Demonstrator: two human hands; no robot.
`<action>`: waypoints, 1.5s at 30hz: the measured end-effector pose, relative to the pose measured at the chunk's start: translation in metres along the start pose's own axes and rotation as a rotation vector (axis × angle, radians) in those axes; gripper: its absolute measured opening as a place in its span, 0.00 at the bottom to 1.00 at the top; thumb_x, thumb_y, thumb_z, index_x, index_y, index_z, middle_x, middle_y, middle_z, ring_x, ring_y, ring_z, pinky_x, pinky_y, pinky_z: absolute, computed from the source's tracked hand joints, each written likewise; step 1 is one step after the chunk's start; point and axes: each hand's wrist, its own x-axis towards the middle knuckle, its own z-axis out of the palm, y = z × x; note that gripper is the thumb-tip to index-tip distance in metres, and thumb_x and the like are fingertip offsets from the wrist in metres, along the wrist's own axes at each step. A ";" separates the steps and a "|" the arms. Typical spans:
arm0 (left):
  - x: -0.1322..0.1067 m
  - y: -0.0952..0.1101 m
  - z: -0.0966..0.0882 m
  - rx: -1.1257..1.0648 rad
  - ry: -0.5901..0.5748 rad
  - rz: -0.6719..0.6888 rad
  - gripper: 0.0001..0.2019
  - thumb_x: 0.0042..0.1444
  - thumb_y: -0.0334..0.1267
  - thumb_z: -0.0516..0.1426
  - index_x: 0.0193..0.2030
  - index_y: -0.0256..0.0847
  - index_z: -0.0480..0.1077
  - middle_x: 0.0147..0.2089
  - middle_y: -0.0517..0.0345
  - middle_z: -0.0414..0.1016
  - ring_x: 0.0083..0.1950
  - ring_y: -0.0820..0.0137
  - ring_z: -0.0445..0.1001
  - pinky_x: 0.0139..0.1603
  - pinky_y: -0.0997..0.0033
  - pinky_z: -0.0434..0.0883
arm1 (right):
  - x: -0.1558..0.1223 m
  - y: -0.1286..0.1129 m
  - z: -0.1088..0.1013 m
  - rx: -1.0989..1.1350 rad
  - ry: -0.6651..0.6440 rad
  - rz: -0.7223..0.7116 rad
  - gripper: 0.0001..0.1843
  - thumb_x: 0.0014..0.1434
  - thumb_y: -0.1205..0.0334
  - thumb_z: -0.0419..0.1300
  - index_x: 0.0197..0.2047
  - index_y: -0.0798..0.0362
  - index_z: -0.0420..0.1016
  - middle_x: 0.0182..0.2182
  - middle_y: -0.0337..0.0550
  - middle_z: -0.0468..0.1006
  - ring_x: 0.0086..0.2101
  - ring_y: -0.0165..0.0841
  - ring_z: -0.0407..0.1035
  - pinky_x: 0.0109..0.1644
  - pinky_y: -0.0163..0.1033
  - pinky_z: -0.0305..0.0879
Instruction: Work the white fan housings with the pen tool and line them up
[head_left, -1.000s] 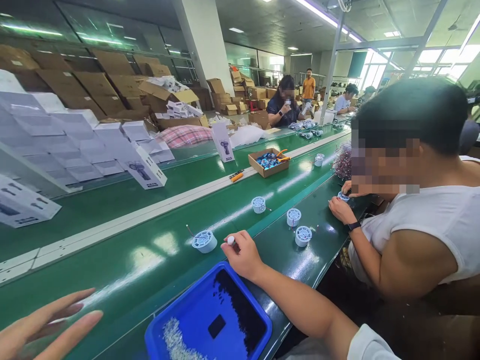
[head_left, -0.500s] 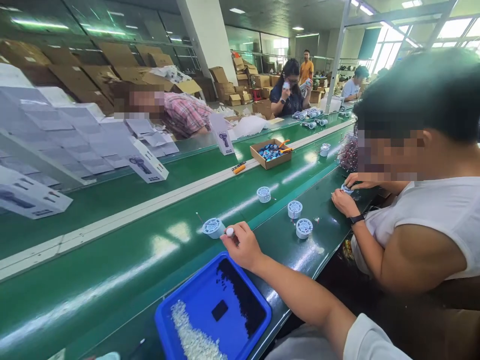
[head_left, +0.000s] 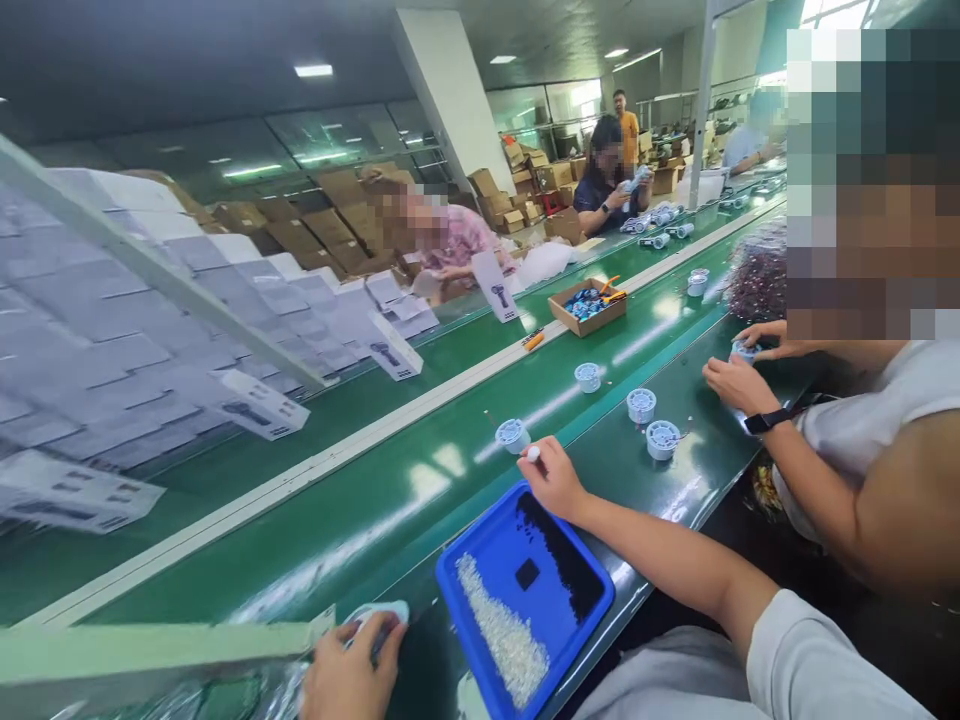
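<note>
My right hand point(head_left: 556, 482) rests at the far edge of a blue tray point(head_left: 448, 592) and pinches a small white piece point(head_left: 533, 453) between thumb and fingers. The piece sits just beside a pale blue round part point(head_left: 512, 435) lying on the green belt point(head_left: 390, 500). My left hand point(head_left: 351, 678) is at the bottom edge of the view, its fingers closed around another pale blue round part point(head_left: 381, 612) near a cellophane-wrapped pile. The tray holds a strip of tiny white bits and a patch of tiny black bits.
A co-worker at the right handles a part with both hands point(head_left: 739, 375). Three more round parts point(head_left: 641, 405) lie on the belt between us. An open cardboard box point(head_left: 587, 305) and orange-handled tools lie farther along. Stacked white product boxes point(head_left: 262, 405) line the left side.
The view has swung left and down. My left hand, open and empty a second ago, now grips a round part at the bottom edge. My right hand stays by the same part with the white piece.
</note>
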 end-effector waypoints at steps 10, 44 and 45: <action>-0.016 0.050 -0.038 -0.383 0.169 -0.056 0.12 0.52 0.49 0.55 0.30 0.45 0.75 0.43 0.50 0.71 0.52 0.58 0.74 0.58 0.54 0.71 | 0.002 0.024 -0.006 0.054 0.086 0.156 0.14 0.63 0.48 0.52 0.37 0.50 0.67 0.34 0.42 0.68 0.34 0.34 0.64 0.41 0.42 0.66; 0.104 0.094 -0.085 -1.565 0.323 -0.085 0.13 0.52 0.46 0.63 0.39 0.41 0.70 0.41 0.54 0.75 0.48 0.65 0.76 0.48 0.68 0.74 | 0.012 -0.044 -0.009 0.172 -0.643 0.201 0.25 0.60 0.33 0.54 0.36 0.49 0.70 0.25 0.39 0.76 0.25 0.33 0.74 0.29 0.40 0.72; 0.107 0.092 -0.082 -1.557 0.317 -0.103 0.13 0.53 0.47 0.63 0.39 0.41 0.70 0.40 0.54 0.76 0.48 0.65 0.76 0.48 0.68 0.74 | 0.010 -0.043 -0.011 0.162 -0.662 0.211 0.26 0.60 0.33 0.54 0.36 0.49 0.70 0.25 0.38 0.76 0.24 0.33 0.73 0.29 0.40 0.72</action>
